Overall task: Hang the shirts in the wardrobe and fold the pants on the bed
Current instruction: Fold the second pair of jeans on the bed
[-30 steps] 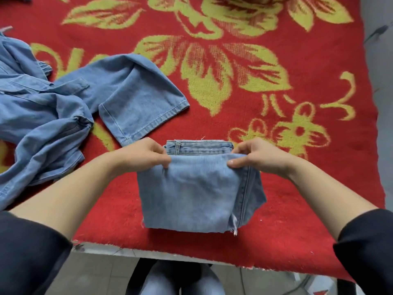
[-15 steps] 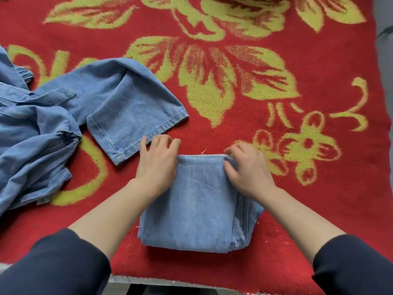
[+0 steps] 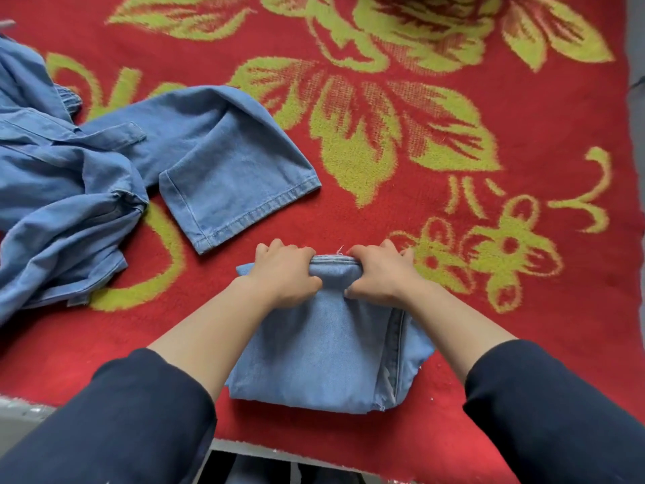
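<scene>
A pair of light blue jeans, folded into a thick rectangle (image 3: 328, 351), lies near the front edge of the bed. My left hand (image 3: 284, 274) grips the far left part of the fold, fingers curled over its far edge. My right hand (image 3: 380, 274) grips the far right part the same way, thumb pressed on top. A second pair of blue denim pants (image 3: 223, 162) lies unfolded to the left, one leg stretched towards the middle of the bed, the rest bunched up at the left edge of view.
A red blanket with yellow-green flowers (image 3: 453, 141) covers the bed. The bed's front edge (image 3: 244, 448) runs just below the folded jeans. A grey floor strip (image 3: 637, 47) shows at the far right.
The upper flap of the jeans came down onto the stack. Both hands went from holding the flap up, to pressing it flat, to gripping the far edge of the fold.
</scene>
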A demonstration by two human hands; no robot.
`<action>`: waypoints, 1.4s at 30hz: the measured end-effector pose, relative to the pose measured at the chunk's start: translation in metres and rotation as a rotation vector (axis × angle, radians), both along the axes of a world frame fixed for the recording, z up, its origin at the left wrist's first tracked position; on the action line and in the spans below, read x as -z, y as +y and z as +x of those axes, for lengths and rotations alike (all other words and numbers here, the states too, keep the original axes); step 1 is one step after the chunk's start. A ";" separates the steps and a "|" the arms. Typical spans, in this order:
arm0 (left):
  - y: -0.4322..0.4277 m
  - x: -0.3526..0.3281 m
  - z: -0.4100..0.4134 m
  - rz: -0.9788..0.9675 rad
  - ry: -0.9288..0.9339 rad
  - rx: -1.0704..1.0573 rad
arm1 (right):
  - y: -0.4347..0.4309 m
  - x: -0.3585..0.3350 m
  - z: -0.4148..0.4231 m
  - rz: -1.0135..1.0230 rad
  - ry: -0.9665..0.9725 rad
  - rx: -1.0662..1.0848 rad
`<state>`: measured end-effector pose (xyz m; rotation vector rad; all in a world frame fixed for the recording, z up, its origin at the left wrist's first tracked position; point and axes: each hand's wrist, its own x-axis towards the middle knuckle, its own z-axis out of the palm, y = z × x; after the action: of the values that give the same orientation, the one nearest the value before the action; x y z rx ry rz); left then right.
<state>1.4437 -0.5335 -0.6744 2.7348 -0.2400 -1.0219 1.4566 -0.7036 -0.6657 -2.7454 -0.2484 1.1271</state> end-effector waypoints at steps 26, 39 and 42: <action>0.202 -0.229 -0.434 -0.037 -0.413 -0.869 | 0.227 -0.221 -0.272 0.547 -0.303 -0.927; 0.346 -0.254 -0.818 0.169 -0.498 -1.364 | 0.498 -0.238 -0.604 0.597 -0.220 -1.507; 0.375 -0.265 -0.882 0.220 -0.508 -1.448 | 0.546 -0.250 -0.668 0.617 -0.190 -1.582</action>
<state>0.5619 -0.1589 -0.4093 2.2643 1.5694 0.0744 0.7884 -0.1581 -0.4162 -1.7065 -2.4782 0.6309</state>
